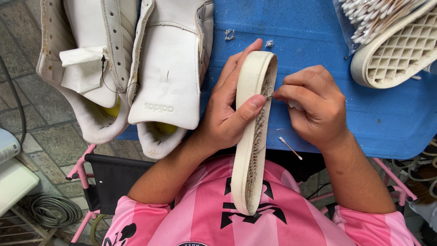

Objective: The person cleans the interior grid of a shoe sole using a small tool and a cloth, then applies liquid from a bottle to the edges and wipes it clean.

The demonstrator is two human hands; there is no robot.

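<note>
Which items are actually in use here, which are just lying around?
In use:
left hand
right hand
detached shoe sole

Lying about:
white shoe uppers
loose cotton swab
bag of cotton swabs
second sole
blue table

the detached shoe sole (251,136) is cream-white and long, standing on edge. its gridded, worn inner side faces right, its lower end against the pink shirt (205,214)

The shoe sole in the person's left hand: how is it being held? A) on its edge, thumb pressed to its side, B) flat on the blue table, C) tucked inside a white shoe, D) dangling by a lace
A: the left hand grips the cream shoe sole on its edge, thumb on its side, while the right hand pinches something small at its ridged face.
</note>
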